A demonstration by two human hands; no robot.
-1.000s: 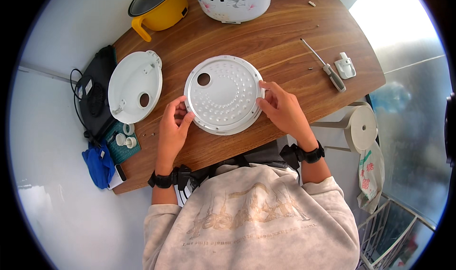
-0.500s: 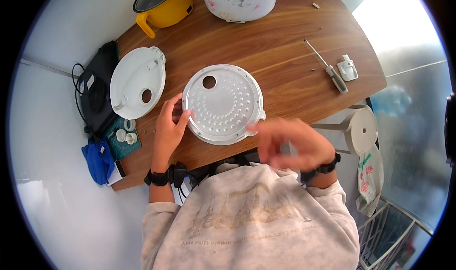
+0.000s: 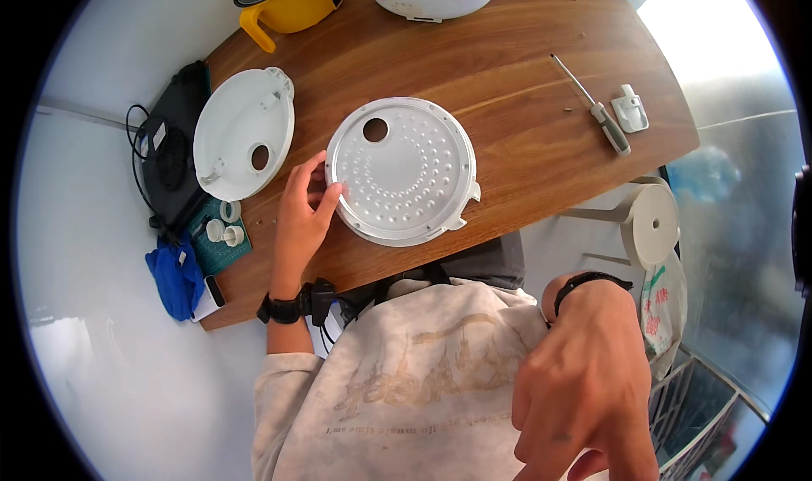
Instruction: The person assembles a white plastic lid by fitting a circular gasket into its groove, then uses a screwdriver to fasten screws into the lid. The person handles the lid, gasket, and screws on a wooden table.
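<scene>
Now, left hand: thumb and forefinger spread, tips touching the left rim of a round, pale-grey dimpled disc; whether they pinch it is hidden.
Right hand: gone from the disc's right rim since a second ago, well apart over the beige printed sweatshirt, back upward; its fingertips are out of sight, so I cannot tell what they hold.
Disc: lying on the brown wood-grain table near its front edge, notched tabs now uncovered; only the left hand seems to steady it.
White oval cover: left, beyond the left hand.
Grey-handled screwdriver: right, untouched.
</scene>
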